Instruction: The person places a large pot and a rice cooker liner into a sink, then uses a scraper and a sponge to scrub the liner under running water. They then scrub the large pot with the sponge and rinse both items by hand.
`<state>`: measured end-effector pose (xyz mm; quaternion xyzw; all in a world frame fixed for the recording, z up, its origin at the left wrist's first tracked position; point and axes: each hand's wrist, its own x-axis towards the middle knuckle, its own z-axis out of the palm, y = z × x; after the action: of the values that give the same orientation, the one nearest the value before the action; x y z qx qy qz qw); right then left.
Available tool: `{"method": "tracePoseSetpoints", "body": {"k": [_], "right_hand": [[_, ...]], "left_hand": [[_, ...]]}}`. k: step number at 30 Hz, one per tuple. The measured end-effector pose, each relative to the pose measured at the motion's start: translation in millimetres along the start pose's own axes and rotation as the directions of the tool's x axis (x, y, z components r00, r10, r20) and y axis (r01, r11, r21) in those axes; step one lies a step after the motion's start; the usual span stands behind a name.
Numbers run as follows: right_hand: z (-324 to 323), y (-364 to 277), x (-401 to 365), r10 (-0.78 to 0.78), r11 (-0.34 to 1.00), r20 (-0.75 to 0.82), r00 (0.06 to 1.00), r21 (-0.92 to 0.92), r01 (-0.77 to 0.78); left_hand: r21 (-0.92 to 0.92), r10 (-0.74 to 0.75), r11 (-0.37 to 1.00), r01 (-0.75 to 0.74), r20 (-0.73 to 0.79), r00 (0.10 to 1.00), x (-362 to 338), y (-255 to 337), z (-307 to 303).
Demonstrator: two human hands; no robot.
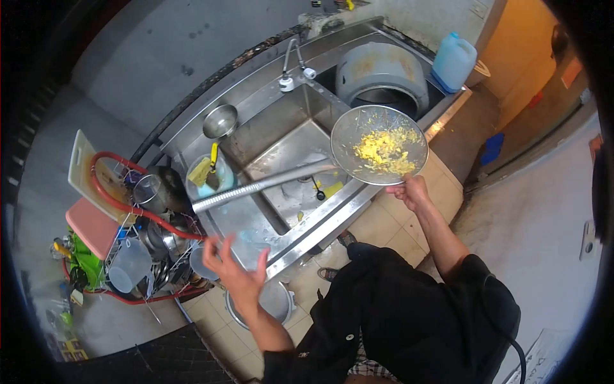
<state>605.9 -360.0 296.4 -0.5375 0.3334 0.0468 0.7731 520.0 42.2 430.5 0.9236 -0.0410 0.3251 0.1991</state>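
Above the steel sink's [281,153] front edge, in the head view, we see a round mesh strainer [344,139] strewn with yellow scraps [384,152], its tubular handle [262,187] slanting across the basin. The right hand's [411,192] fingers close on the rim; the left hand [239,276], fingers spread, holds nothing near the handle's ribbed end. We note cream floor tiles [390,223] and a grey wall [137,38].

Blue jug [455,63] near grey pot [384,67] — pink board [93,227] at dish rack [142,212].
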Motion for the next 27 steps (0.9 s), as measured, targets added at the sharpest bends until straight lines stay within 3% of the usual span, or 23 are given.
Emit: {"method": "tracePoseSetpoints", "body": {"k": [1,3,4,6,8,10,15,16,18,21,23,25,26,27], "right_hand": [[-18,-2,-4,-0.004,0.999,0.003,1.000,-0.043,0.004],[-46,-2,-15,-0.013,0.998,-0.062,0.998,-0.063,0.009],[-57,-3,-26,-0.017,0.999,-0.085,0.996,-0.052,0.013],[-79,-9,-45,-0.029,0.998,-0.128,0.991,-0.062,0.021],[-113,-7,-53,-0.011,0.997,-0.189,0.982,-0.075,-0.003],[-136,-14,-54,-0.092,0.983,-0.260,0.961,-0.176,0.047],[-221,-37,-22,-0.258,0.933,-0.337,0.905,-0.329,0.144],[-226,-42,-15,-0.266,0.931,-0.329,0.906,-0.331,0.153],[-238,-45,7,-0.395,0.918,-0.403,0.825,-0.196,0.344],[-225,-26,28,-0.281,0.960,-0.176,0.944,-0.038,0.278],[-180,-31,25,-0.145,0.989,0.096,0.985,-0.024,0.148],[-135,-30,36,-0.251,0.968,0.215,0.944,0.035,0.249],[-116,-30,48,-0.245,0.969,0.227,0.943,0.023,0.246],[-99,-29,62,-0.315,0.945,0.095,0.944,0.119,0.304]], "left_hand": [[-0.017,0.008,1.000,-0.007,0.009,1.000,14,0,11],[0.225,-0.035,0.974,-0.033,0.291,0.956,36,-3,29],[0.206,-0.015,0.977,-0.050,0.302,0.953,37,-12,40],[0.227,-0.023,0.953,-0.203,0.718,0.695,37,-28,82],[0.198,-0.180,0.980,0.007,0.872,0.455,35,-23,118],[-0.016,0.043,0.998,-0.065,0.893,0.449,29,-7,142],[0.011,0.015,0.999,-0.050,0.870,0.494,13,82,176],[0.008,0.001,1.000,-0.016,0.869,0.494,14,102,179],[-0.023,0.001,0.999,0.032,0.835,0.550,9,136,194],[0.003,-0.062,0.995,0.103,0.815,0.576,-2,188,230],[-0.033,-0.069,0.986,0.163,0.810,0.582,-1,227,246],[-0.086,-0.063,0.973,0.215,0.795,0.604,-10,261,263],[-0.131,-0.032,0.970,0.203,0.763,0.645,-16,275,271],[-0.152,-0.033,0.959,0.240,0.780,0.625,-13,290,276]]}}
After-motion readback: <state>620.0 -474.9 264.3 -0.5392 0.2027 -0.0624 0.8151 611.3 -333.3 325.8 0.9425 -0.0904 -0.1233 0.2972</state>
